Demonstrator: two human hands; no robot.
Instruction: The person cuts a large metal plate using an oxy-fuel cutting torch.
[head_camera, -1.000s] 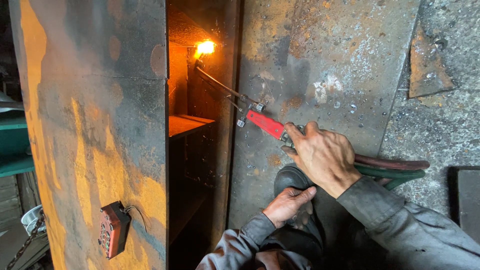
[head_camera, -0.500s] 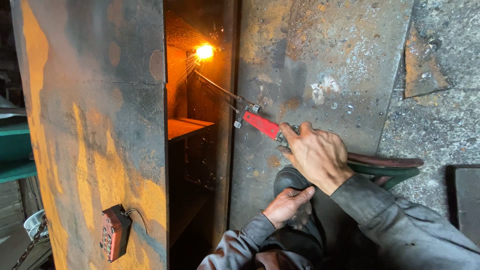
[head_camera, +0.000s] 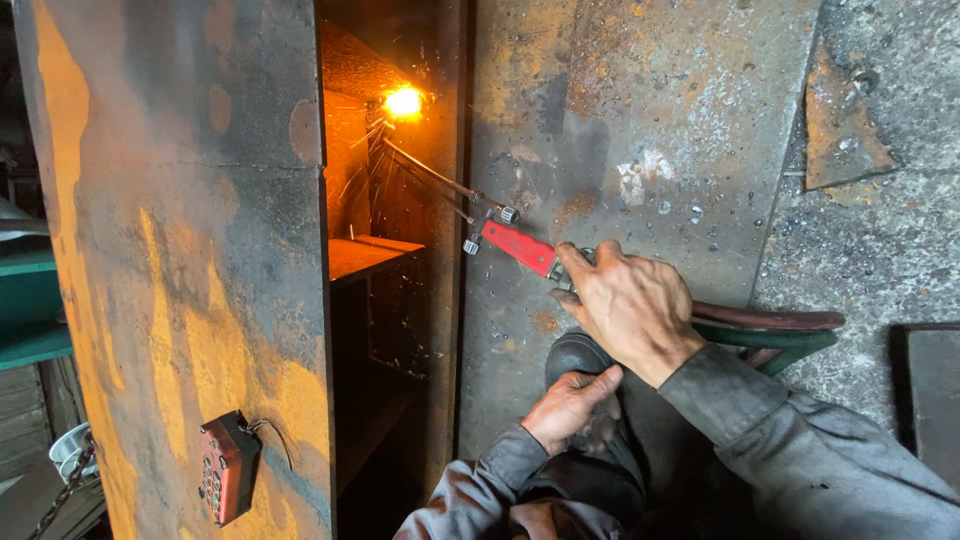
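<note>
Hanging on the left, a red pendant (head_camera: 228, 468) with rows of buttons rests against a tall steel plate (head_camera: 190, 250), its surface rusty brown with yellow streaks and a dark scorched patch. Right of the plate a narrow gap opens, and inside it a flat ledge (head_camera: 370, 255) glows orange in the light. High in that gap the flame (head_camera: 403, 102) burns white-yellow at the torch tip, throwing fine sparks downward. Those sparks could land on the sleeve or the boot (head_camera: 578, 358) below, since both sit under the spray; slag might also drip onto the ledge and stick.

The torch (head_camera: 520, 248) has thin metal tubes, small valve knobs and a red handle, and slants up into the gap from the right. The left hand (head_camera: 570, 407) lies loosely curled on the knee, holding nothing. The right hand (head_camera: 628, 308) is wrapped firmly around the rear of the handle. A slip there would drag the cut off line. Behind it, the red and green hoses (head_camera: 775, 330) bend over a pitted, spatter-flecked grey floor (head_camera: 860, 240); a kink or hot spatter could damage them.
</note>
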